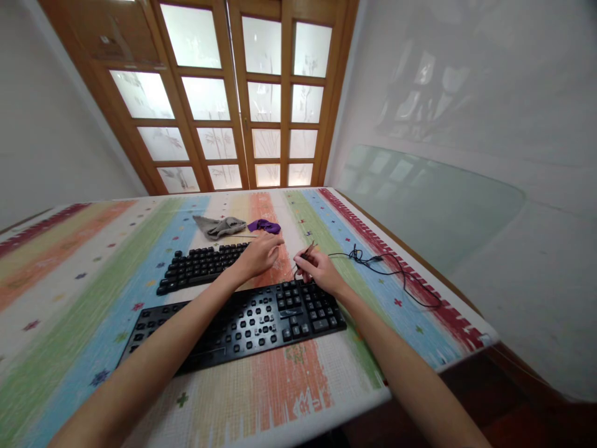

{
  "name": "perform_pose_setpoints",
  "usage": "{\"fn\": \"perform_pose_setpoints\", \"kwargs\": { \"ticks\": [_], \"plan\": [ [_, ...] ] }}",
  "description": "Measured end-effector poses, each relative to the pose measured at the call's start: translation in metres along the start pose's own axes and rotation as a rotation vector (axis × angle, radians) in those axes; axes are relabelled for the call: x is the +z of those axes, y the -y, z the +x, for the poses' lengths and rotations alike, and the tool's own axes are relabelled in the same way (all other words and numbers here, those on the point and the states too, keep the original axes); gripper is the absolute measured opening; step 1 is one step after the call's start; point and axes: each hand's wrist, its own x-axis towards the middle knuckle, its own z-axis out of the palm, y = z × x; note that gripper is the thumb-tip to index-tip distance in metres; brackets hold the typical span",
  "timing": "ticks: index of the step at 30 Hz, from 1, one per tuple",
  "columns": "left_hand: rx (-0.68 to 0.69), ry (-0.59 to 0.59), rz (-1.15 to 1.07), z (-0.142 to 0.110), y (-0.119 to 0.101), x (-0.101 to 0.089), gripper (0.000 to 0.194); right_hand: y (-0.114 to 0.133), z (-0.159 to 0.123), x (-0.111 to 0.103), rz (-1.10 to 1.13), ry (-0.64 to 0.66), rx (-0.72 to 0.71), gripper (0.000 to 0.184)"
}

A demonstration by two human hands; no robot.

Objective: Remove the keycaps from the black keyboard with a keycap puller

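Note:
My left hand (pixel 263 254) hovers over the right end of a block of loose black keycaps (pixel 198 266), fingers loosely stretched and apart, with nothing visible in them. My right hand (pixel 317 267) is closed in a pinch just above the back edge of a black keyboard (pixel 261 320). A small dark thing with thin pointed tips (pixel 310 249) pokes out of its fingers; its kind is unclear. The keyboard's left and middle sockets are bare, while keycaps sit on its right part. My left forearm hides some of the keyboard and keycaps.
Beyond the keycaps lie a grey cloth (pixel 219 227), a purple cloth (pixel 264 226) and a thin rod (pixel 243 236). A black cable (pixel 396 264) lies tangled on the right. The striped tablecloth (pixel 84 298) covers the table, whose right edge is near a wall.

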Motion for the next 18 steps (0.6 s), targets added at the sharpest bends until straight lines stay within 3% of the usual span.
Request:
{"fn": "perform_pose_setpoints", "kwargs": {
  "ticks": [5, 9, 13, 18],
  "plan": [
    [0.047, 0.057, -0.125, -0.037, -0.027, -0.002, 0.030, 0.003, -0.004, 0.003, -0.085, 0.063, -0.023, 0.036],
    [0.016, 0.066, -0.205, -0.057, -0.035, 0.003, 0.031, 0.004, -0.006, 0.004, -0.152, 0.065, -0.058, 0.033],
    [0.012, 0.022, -0.263, -0.066, -0.034, 0.009, 0.030, 0.005, -0.007, 0.008, -0.154, 0.044, -0.042, 0.032],
    [0.021, 0.070, -0.313, -0.068, -0.034, 0.010, 0.032, 0.007, -0.009, 0.010, -0.144, 0.054, -0.014, 0.033]
  ]
}}
